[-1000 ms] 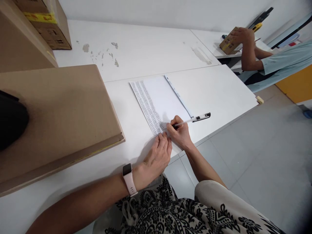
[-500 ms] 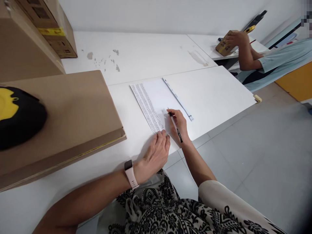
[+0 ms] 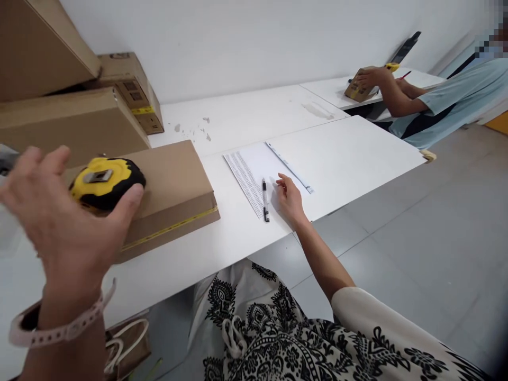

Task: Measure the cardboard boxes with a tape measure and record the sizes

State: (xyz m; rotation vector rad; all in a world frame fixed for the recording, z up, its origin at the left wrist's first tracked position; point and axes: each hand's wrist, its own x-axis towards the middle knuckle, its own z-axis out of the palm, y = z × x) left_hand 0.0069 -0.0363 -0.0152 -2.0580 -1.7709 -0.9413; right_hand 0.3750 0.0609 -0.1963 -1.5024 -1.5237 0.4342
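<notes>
My left hand (image 3: 71, 211), fingers spread wide, reaches over a yellow and black tape measure (image 3: 109, 182). Its thumb is at the near right side of the case; whether it touches is hard to tell. The tape measure lies on a flat cardboard box (image 3: 178, 169). On the white table, a black and clear pen (image 3: 265, 201) rests across a printed sheet of paper (image 3: 260, 161). Just right of the pen, my right hand (image 3: 291, 198) holds nothing, its fingers loosely bent and apart. A pale blue strip (image 3: 289, 166) runs along the sheet's right side.
More cardboard boxes (image 3: 71, 116) are stacked at the back left, one with yellow tape (image 3: 143, 110). At the far right, a co-worker's hand (image 3: 371, 78) is on a small box (image 3: 357, 92). A brown bag (image 3: 133, 344) sits below the table edge.
The pen has left my right hand and now lies on the sheet. My left hand has moved from the paper far left to the tape measure. The view has turned left.
</notes>
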